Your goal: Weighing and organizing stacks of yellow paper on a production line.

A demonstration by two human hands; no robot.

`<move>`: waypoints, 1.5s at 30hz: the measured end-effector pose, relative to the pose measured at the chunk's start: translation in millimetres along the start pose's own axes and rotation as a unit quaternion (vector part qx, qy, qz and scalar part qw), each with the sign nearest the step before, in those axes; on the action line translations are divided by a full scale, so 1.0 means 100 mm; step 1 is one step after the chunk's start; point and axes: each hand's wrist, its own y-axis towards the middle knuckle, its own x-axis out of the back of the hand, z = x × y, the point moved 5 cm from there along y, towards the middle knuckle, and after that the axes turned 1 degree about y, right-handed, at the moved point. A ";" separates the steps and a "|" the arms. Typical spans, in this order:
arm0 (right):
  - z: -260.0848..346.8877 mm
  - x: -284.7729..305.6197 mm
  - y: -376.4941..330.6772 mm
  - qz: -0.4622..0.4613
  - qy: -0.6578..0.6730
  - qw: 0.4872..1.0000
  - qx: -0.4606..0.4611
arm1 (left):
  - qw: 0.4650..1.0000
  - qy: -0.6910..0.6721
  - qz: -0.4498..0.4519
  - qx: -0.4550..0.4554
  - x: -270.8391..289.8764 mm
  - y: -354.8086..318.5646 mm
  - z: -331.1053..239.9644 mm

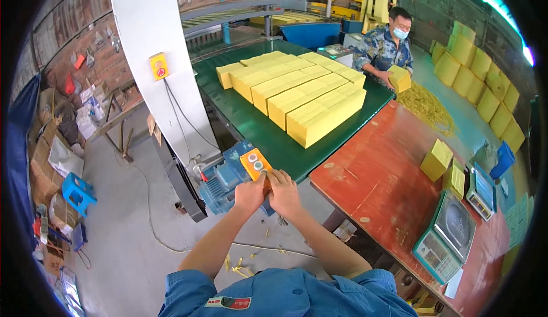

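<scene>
Both my hands are on an orange push-button control box (251, 162) that sits above a blue electric motor (221, 184). My left hand (250, 194) grips its near left side, and my right hand (283, 192) is closed over its near right corner. The fingertips meet close to the lowest button and are partly hidden. Beyond the box, several long stacks of yellow paper (308, 97) lie side by side on a green conveyor belt (262, 140).
A red-topped table (365, 168) on the right carries yellow paper blocks (436, 160) and two scales (448, 237). A masked co-worker (388, 49) at the belt's far end holds a yellow block (399, 79). A white pillar (154, 26) bears an emergency-stop box (159, 67). A blue stool (78, 193) stands left.
</scene>
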 end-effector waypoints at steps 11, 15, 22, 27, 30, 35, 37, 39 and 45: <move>-0.07 -0.12 0.01 -0.007 0.066 0.997 -0.041 | 1.000 0.002 0.013 -0.012 -0.09 0.00 0.04; -0.01 -0.01 0.08 0.019 0.029 0.998 -0.046 | 0.999 -0.001 0.037 0.005 -0.05 0.00 0.03; -0.07 -0.10 0.09 -0.011 -0.011 0.999 -0.052 | 0.999 0.030 0.015 -0.016 -0.01 0.05 -0.04; -0.05 -0.05 0.08 0.009 -0.016 0.998 -0.062 | 0.999 0.031 -0.013 -0.024 -0.09 0.04 0.02; -0.05 -0.03 0.08 0.013 -0.011 0.998 -0.057 | 0.999 0.028 -0.022 -0.032 -0.08 0.04 -0.02; -0.05 0.01 0.04 -0.004 -0.005 0.999 -0.052 | 0.999 0.026 -0.023 -0.035 -0.04 0.04 -0.08; -0.05 0.01 0.04 -0.009 -0.007 0.999 -0.051 | 0.999 0.025 -0.021 -0.036 -0.05 0.04 -0.07; -0.06 0.01 0.05 -0.015 -0.006 0.998 -0.055 | 0.999 0.024 -0.020 -0.037 -0.05 0.04 -0.07; -0.05 0.01 0.06 -0.010 0.012 0.998 -0.062 | 0.999 0.029 -0.033 -0.032 -0.09 0.02 0.00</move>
